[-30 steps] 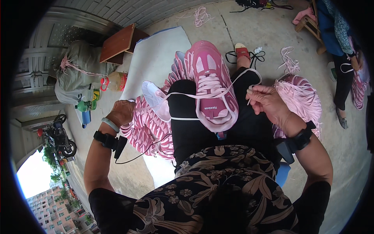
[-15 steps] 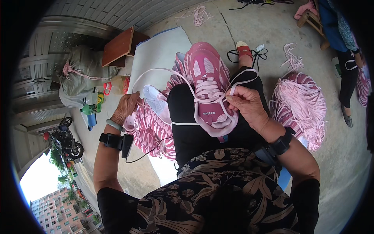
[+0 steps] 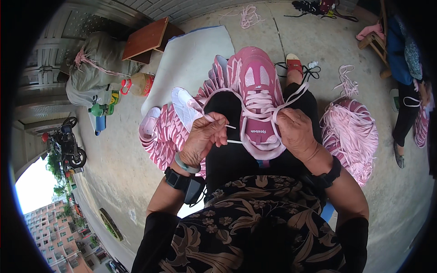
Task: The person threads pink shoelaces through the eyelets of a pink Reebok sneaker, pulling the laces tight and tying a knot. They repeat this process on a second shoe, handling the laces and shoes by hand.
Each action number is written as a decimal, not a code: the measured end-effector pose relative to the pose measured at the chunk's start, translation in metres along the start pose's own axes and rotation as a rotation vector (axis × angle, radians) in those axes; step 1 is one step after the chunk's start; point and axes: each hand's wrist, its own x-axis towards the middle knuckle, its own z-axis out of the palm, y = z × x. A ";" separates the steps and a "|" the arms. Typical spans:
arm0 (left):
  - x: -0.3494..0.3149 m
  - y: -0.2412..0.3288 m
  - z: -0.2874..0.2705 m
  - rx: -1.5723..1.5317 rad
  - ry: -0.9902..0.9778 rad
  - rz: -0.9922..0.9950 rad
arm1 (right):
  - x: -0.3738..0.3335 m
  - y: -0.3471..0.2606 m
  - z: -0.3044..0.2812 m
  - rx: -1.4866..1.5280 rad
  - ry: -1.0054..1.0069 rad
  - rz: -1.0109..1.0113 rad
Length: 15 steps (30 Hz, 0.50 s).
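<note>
A pink sneaker [image 3: 257,100] lies across my lap, its toe pointing away from me and pale pink lacing crossed over its tongue. My left hand [image 3: 205,136] is closed on one end of the shoelace [image 3: 234,127], whose tip sticks out to the right of the fingers. From there the lace loops up and back to the shoe. At the sneaker's right collar, my right hand [image 3: 297,132] pinches the lace beside the upper eyelets. A loop of lace rises from those fingers to the upper right.
Stacked pink uppers [image 3: 165,136] lie to my left, beside a white shoe piece [image 3: 183,107]. A bundle of pink laces [image 3: 349,136] sits on the right. Farther left are a plastic bottle [image 3: 139,85] and a wooden stool [image 3: 146,40]. Another person's leg [image 3: 405,118] shows far right.
My left hand has come in from the far left toward the shoe, bringing the lace end with it. My right hand stays by the collar, its fingers now closer to the eyelets.
</note>
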 end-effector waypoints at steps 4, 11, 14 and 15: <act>0.012 -0.003 0.011 0.037 -0.004 0.113 | 0.000 0.001 0.003 0.094 -0.025 0.137; 0.017 -0.009 0.023 0.138 -0.016 0.205 | -0.008 -0.025 -0.012 0.254 -0.078 0.373; 0.017 -0.009 0.022 0.232 -0.069 0.169 | 0.000 -0.047 -0.011 0.425 -0.267 0.586; 0.018 -0.008 0.022 0.221 -0.061 0.169 | 0.000 -0.048 -0.004 0.392 -0.274 0.527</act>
